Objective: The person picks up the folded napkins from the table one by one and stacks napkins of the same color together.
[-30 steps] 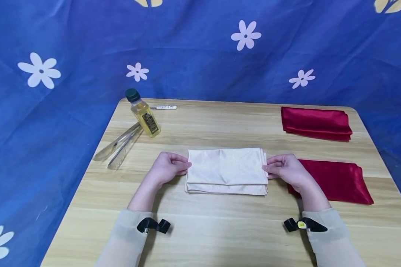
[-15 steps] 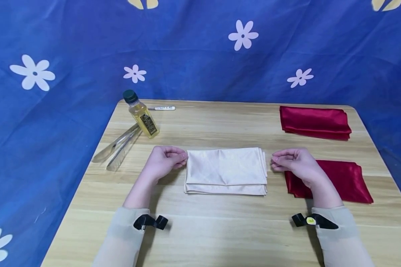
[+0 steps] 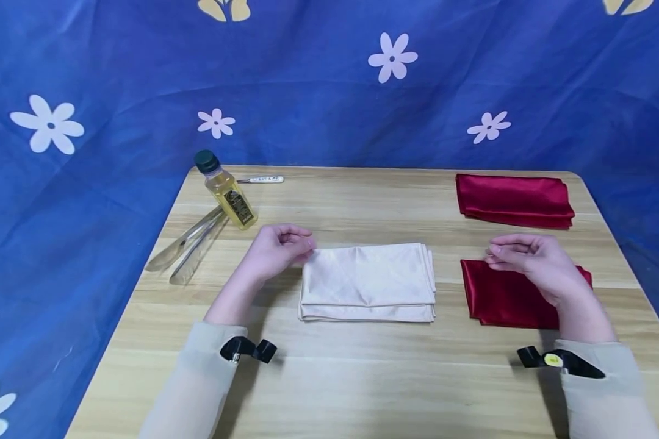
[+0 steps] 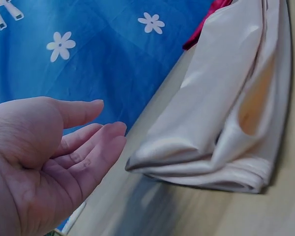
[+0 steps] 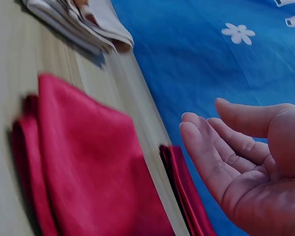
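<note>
White cloth point(image 3: 368, 277) lies between left hand point(image 3: 274, 251) and right hand point(image 3: 540, 263), both empty, fingers loosely bent, the right above red cloth point(image 3: 502, 299).

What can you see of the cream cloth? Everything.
The cream cloth looks satiny, folded into a layered rectangle, lying flat on the wood-grain table, long sides left to right. Stacked edges show at its near side and right end; faint creases mark the top. The left hand hovers by its far left corner, apart in the left wrist view.
</note>
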Tool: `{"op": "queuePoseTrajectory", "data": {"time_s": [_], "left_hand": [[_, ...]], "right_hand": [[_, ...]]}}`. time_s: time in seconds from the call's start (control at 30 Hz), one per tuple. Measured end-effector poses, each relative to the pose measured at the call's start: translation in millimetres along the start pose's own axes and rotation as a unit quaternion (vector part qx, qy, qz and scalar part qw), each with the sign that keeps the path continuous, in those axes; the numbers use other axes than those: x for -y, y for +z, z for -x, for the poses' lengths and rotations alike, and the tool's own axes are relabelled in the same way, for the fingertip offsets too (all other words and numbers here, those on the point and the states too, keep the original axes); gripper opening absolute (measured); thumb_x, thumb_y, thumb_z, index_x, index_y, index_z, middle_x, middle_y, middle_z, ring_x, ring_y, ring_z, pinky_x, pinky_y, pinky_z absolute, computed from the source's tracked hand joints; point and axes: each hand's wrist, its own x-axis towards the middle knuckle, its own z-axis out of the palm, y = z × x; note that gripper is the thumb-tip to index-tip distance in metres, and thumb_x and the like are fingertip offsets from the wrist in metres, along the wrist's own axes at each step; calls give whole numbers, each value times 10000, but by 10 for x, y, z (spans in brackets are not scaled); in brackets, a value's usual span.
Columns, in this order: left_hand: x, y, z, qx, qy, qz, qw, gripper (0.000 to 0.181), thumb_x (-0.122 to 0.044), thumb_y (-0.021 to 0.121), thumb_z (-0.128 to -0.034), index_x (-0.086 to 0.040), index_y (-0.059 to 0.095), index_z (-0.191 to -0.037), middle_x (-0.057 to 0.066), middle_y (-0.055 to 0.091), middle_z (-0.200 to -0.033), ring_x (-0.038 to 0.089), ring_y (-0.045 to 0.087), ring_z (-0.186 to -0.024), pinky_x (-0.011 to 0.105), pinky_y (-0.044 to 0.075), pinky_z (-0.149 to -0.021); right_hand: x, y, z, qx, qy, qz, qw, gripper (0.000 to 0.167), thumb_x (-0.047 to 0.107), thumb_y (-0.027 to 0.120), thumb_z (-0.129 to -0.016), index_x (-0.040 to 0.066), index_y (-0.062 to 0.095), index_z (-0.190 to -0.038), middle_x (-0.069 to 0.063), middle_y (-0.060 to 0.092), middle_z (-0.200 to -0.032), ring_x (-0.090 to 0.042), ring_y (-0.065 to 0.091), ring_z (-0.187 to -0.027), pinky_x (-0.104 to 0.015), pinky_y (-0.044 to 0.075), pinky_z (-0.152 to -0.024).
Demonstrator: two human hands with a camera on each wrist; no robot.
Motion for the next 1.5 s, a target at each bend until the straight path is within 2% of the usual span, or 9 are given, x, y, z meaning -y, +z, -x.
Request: {"op": "queuePoseTrajectory", "data": {"time_s": [0.2, 0.4, 0.57, 0.73, 0.87, 1.13, 1.23, 1.4, 1.5], "left_hand": [[-144, 54, -147, 127, 164, 5, 9998, 376, -62, 743, -996, 113, 622, -1306, 241, 722, -1094, 405, 731, -1024, 408, 650, -845], [-271, 188, -341, 301, 156, 226, 9992, 387, -94, 753, -996, 91, 623, -1311, 238, 702, -1128, 479, 687, -1113, 482, 622, -918], [-341, 354, -527, 407, 186, 294, 9986, 353, -113, 762, -996, 75, 645, -1271, 253, 703, -1130, 490, 685, -1121, 436, 635, -898], [-366, 539, -715, 589, 183, 232, 9978, 329, -102, 758, -996, 85, 656, -1247, 284, 707, -1142, 484, 695, -1104, 400, 648, -859], [-400, 682, -836, 637, 188, 134, 9977, 332, -127, 770, -991, 67, 671, -1242, 284, 717, -1151, 484, 705, -1067, 460, 641, -875], [-501, 1015, -1041, 719, 305, 44, 9969, 315, -154, 750, -1013, 50, 672, -1240, 300, 710, -1175, 472, 707, -1052, 550, 606, -925], [-521, 1126, -1125, 739, 222, 154, 9969, 313, -164, 753, -1014, 47, 681, -1234, 294, 712, -1186, 443, 711, -1069, 516, 615, -925], [-525, 1327, -1299, 654, 7, 772, 9949, 268, -126, 742, -1017, 56, 710, -1211, 272, 708, -1240, 359, 738, -1055, 400, 640, -886], [-515, 1477, -1413, 464, -131, 1103, 9927, 227, -128, 757, -1008, 32, 745, -1169, 243, 729, -1211, 310, 756, -991, 332, 648, -826]], "right_hand": [[-16, -312, 71, -193, -47, -268, 9994, 186, -16, 680, -1021, 63, 764, -1168, -87, 792, -1076, -233, 785, -923, -326, 645, -809], [2, -615, 90, -353, 80, -344, 9988, 205, -8, 662, -1033, 106, 775, -1162, -42, 798, -1066, -207, 783, -904, -306, 648, -786], [56, -843, 57, -738, 249, 269, 9966, 139, 84, 712, -1023, 134, 780, -1133, 25, 796, -1031, -165, 782, -863, -277, 647, -749], [54, -1093, -12, -1064, 273, 572, 9923, 115, 112, 740, -1007, 172, 798, -1085, 68, 786, -1005, -148, 782, -845, -263, 645, -733], [23, -1315, -70, -1215, 373, 470, 9908, 116, 124, 752, -997, 203, 809, -1059, 88, 782, -997, -145, 783, -844, -254, 644, -715], [-109, -1664, -143, -1283, 825, -643, 9862, 87, 142, 746, -996, 193, 803, -1038, 41, 796, -979, -168, 788, -844, -287, 652, -710], [-158, -1737, -180, -1381, 908, -625, 9843, 74, 177, 777, -973, 206, 801, -1037, 55, 795, -967, -161, 788, -831, -283, 651, -701], [-226, -1836, -274, -1402, 851, -586, 9847, 84, 187, 793, -957, 206, 804, -1039, 64, 793, -963, -137, 783, -830, -280, 651, -692], [-254, -1878, -345, -1402, 877, -150, 9861, 84, 226, 780, -967, 238, 780, -1050, 111, 780, -957, -98, 773, -830, -265, 647, -689]]}}
